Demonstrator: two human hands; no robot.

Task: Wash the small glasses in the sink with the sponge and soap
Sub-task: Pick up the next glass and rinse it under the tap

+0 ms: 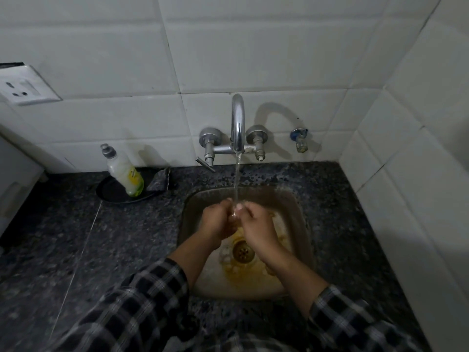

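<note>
Both my hands are together over the sink (299,212), under the running stream from the tap (238,123). My left hand (218,219) curls round a small clear glass (234,215), mostly hidden between the hands. My right hand (256,224) has its fingertips at the glass's rim, where the water lands. More small glasses (225,252) lie on the sink floor near the drain (243,251), partly hidden by my wrists. A soap bottle (124,171) leans on a black plate (111,191) at the back left. A dark scrub pad (160,180) lies beside it.
A speckled dark granite counter (114,237) surrounds the sink. White tiled walls stand behind and on the right. A wall socket (22,87) sits at the far left, and a small blue valve (300,139) right of the tap. A white appliance edge (15,179) stands at the left.
</note>
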